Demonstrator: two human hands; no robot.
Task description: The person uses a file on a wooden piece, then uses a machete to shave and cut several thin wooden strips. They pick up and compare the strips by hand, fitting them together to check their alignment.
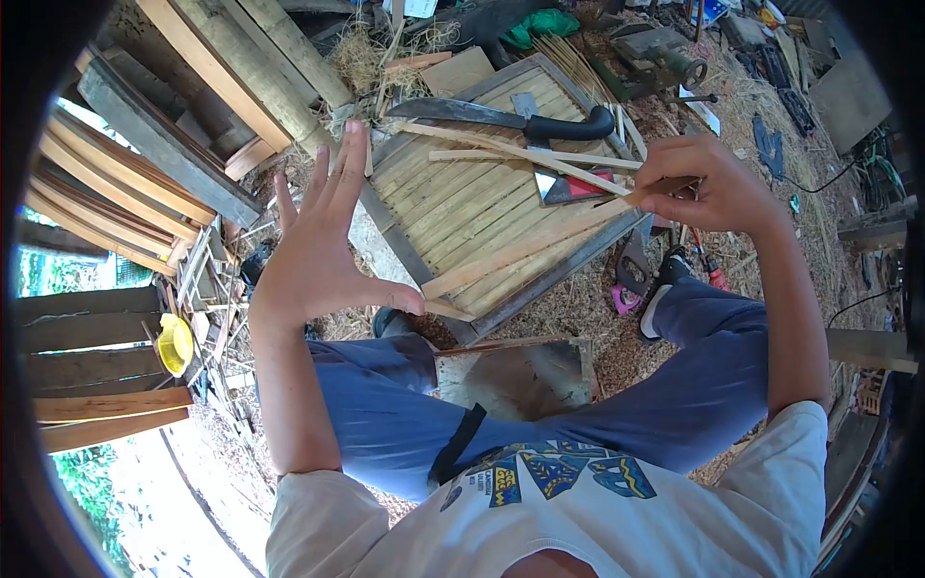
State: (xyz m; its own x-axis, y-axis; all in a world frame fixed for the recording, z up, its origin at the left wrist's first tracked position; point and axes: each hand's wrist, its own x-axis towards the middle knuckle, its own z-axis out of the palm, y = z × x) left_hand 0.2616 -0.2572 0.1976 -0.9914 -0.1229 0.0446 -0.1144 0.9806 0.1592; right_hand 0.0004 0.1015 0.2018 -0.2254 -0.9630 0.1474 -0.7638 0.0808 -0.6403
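My left hand (318, 241) is raised with its fingers spread and nothing in it, beside the left end of a thin wooden strip (525, 255). The strip's right end is pinched in my right hand (708, 183). The strip slants over a framed slatted wooden panel (424, 207). Two narrower wood sticks (511, 140) lie across the panel's upper part. Behind them rests a machete (462, 112) with a black handle. Under the sticks, near my right hand, sits a red and silver tool (578, 185), partly covered.
A wooden box (515, 376) stands between my legs. A saw (632, 265) and a pink-handled tool (625, 301) are right of the panel, near my shoe. A metal vise (660, 63) stands behind. Planks (159, 135) and a yellow container (174, 345) are at left; shavings cover the ground.
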